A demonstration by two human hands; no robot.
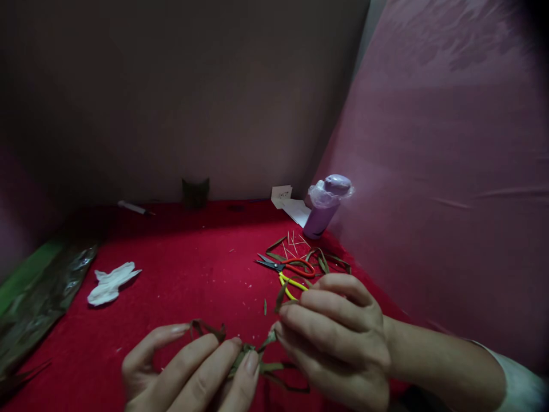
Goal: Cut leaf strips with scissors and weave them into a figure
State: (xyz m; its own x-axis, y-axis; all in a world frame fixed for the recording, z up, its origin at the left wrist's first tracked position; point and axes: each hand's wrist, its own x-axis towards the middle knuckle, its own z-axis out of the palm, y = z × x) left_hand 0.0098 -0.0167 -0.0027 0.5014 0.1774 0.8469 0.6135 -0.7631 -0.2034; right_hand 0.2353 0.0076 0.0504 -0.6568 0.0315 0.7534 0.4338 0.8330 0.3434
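My left hand (193, 369) and my right hand (338, 337) meet low in the view over a red cloth (193, 269). Both pinch a small folded piece of green leaf strips (249, 357), the fingertips pressed on it from either side. Loose ends of the strips stick out toward the left and below. Just beyond my right hand lie red-handled scissors (287, 265) and yellow-handled scissors (291, 283), with more leaf strips (326, 260) and a few thin sticks (294, 243) around them.
A purple bottle (326, 206) with a plastic-wrapped cap stands at the back right beside white paper (291, 203). A crumpled white tissue (110, 283) lies at the left. Shiny wrapped leaves (38, 297) run along the left edge. A pink sheet (450, 171) rises on the right.
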